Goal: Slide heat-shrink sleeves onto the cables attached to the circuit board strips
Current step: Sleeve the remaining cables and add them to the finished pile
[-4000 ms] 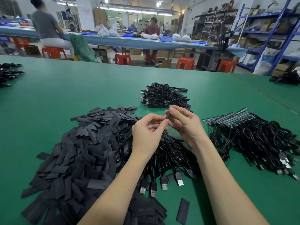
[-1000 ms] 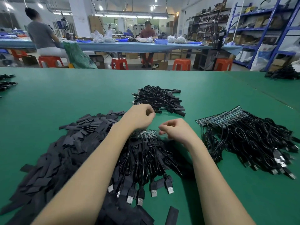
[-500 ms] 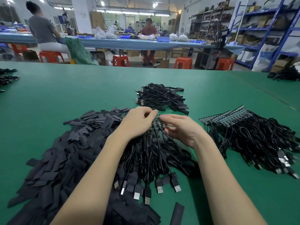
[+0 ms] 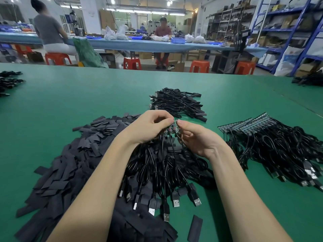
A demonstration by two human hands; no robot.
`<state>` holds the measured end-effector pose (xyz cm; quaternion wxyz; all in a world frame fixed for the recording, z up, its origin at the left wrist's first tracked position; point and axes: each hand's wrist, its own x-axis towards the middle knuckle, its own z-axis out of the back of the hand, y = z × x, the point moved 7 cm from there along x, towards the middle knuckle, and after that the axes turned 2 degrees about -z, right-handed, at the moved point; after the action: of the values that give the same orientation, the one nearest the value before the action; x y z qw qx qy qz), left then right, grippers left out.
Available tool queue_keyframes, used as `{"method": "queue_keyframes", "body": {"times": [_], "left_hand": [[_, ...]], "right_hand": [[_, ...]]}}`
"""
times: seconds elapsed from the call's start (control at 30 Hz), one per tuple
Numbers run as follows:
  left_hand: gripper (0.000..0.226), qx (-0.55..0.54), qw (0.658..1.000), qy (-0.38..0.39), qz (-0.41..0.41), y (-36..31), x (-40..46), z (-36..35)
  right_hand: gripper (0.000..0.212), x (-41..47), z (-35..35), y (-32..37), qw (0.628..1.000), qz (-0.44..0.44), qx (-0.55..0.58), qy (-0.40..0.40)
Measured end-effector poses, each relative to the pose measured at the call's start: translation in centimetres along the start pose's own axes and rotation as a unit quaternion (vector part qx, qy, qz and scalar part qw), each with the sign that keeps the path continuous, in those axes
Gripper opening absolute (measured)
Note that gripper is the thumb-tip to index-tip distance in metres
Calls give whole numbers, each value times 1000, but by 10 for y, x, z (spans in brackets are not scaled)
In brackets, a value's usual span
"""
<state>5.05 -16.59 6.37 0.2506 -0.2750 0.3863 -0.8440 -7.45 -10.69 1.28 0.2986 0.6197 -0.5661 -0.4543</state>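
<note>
Over green table (image 4: pixel 73 105), both hands pinch circuit board strip (image 4: pixel 172 131) betw. left hand (image 4: pixel 150 127) & right hand (image 4: pixel 195 138).

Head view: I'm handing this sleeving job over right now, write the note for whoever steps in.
Left hand: grip pinching the left end of the circuit board strip, held up above the table.
Right hand: pinching the strip's right end.
The strip's cables hang toward you, USB plugs resting on the green table.
Heat-shrink sleeves: big loose pile on the left, one stray sleeve near the front edge.
Done: sleeved cables look stacked in the far pile.
Left: the held strip, then the stack of strips with cables on the right.
</note>
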Motion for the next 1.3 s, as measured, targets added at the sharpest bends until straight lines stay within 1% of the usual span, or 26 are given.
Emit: {"method": "queue_keyframes", "body": {"times": [0.07, 0.17, 0.23, 0.3, 0.37, 0.43, 0.47, 0.53, 0.57, 0.6, 0.63, 0.67, 0.73, 0.8, 0.87, 0.93, 0.97, 1.0, 1.03, 1.07, 1.1, 1.13, 1.17, 1.2, 1.23, 1.3], "left_hand": [[17, -18, 1000, -2, -1, -2, -1, 2], [17, -6, 1000, 3, 10, -3, -2, 1], [18, 3, 1000, 13, 13, -2, -1, -2], [18, 9, 1000, 17, 14, -2, -2, -3], [17, -4, 1000, 10, 20, 0, -3, 1], [16, -4, 999, -10, 36, 6, -4, 8], [15, 12, 999, -20, 46, 8, -5, 10], [12, 88, 994, -38, 56, 10, -5, 9], [16, 127, 989, -56, 50, 8, -5, 7], [21, 142, 986, -79, 42, 4, -5, 6], [21, 129, 986, -98, 41, 1, -4, 6], [18, 84, 990, -107, 46, 0, -4, 5], [13, -54, 993, -85, 66, -1, -2, -4], [12, -162, 982, -51, 82, -2, -3, -18], [17, -210, 973, -49, 83, -1, -4, -28], [18, -250, 962, -61, 90, 1, -6, -35], [18, -272, 955, -65, 95, 3, -6, -37], [17, -294, 948, -69, 102, 5, -7, -38], [17, -314, 940, -74, 110, 7, -7, -39], [17, -336, 931, -80, 118, 9, -8, -39], [18, -355, 922, -87, 125, 11, -9, -40], [19, -370, 915, -92, 131, 13, -9, -41], [20, -378, 911, -96, 134, 14, -10, -42], [20, -379, 910, -99, 135, 14, -10, -43], [20, -377, 911, -100, 135, 14, -11, -44], [19, -367, 916, -95, 132, 14, -11, -45]], "right_hand": [[9, -2, -2, 1, 1000, -3, -6, 11], [5, -5, 1, 6, 999, -3, -31, 12], [5, -6, 3, 6, 999, -10, -30, 2], [5, -7, 7, 1, 999, -38, 5, -15], [5, -10, 14, -1, 995, -63, 73, -36], [8, -13, 20, 3, 992, -56, 101, -58], [10, -13, 22, 8, 993, -40, 82, -70], [12, -13, 22, 17, 997, -5, -2, -82], [13, -13, 20, 21, 995, 9, -47, -86], [13, -12, 17, 25, 992, 21, -81, -91], [12, -11, 15, 27, 990, 31, -101, -93], [10, -11, 13, 30, 989, 38, -108, -95], [7, -10, 11, 32, 990, 47, -95, -91], [7, -9, 10, 32, 993, 52, -66, -79], [7, -10, 8, 32, 995, 54, -58, -65], [13, -12, 10, 34, 994, 61, -64, -58], [17, -13, 14, 36, 992, 67, -77, -69], [19, -15, 21, 38, 986, 80, -116, -91], [17, -17, 29, 41, 970, 98, -187, -121], [13, -20, 36, 43, 938, 116, -287, -154], [17, -21, 41, 44, 893, 127, -396, -174], [27, -20, 43, 42, 845, 120, -491, -174], [34, -18, 43, 36, 811, 96, -555, -160], [37, -16, 43, 29, 790, 67, -593, -143], [34, -14, 42, 24, 772, 47, -620, -130], [21, -11, 40, 23, 745, 36, -653, -134]]}}
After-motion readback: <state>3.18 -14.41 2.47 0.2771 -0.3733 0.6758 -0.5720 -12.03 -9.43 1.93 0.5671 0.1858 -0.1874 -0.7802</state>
